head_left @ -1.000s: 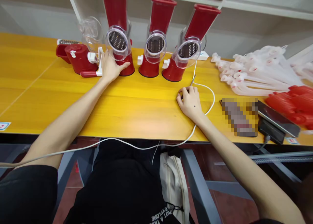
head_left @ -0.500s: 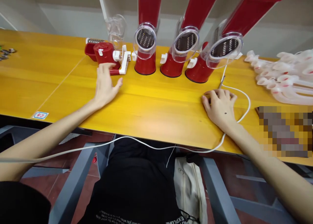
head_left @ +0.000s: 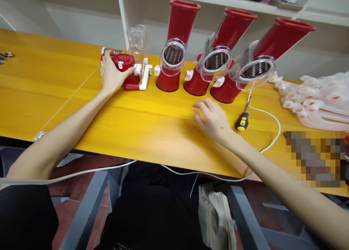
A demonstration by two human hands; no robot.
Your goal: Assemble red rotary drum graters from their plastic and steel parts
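Observation:
My left hand is wrapped round the red base of a rotary grater at the left of the group, fingers on its far left side and thumb by its white knob. A white crank with a red handle lies at the foot of that base. My right hand hovers above the table, fingers loosely curled and apart, holding nothing. To its right lies a screwdriver with a black and yellow handle.
Behind my hands stand three assembled rotary graters, the left, middle and right. A clear plastic housing sits behind the held base. Pale plastic parts are heaped at right, beside a white cable.
My right hand has come off the screwdriver and moved left. My left hand has moved up and closed round the red grater base. The view has shifted slightly.

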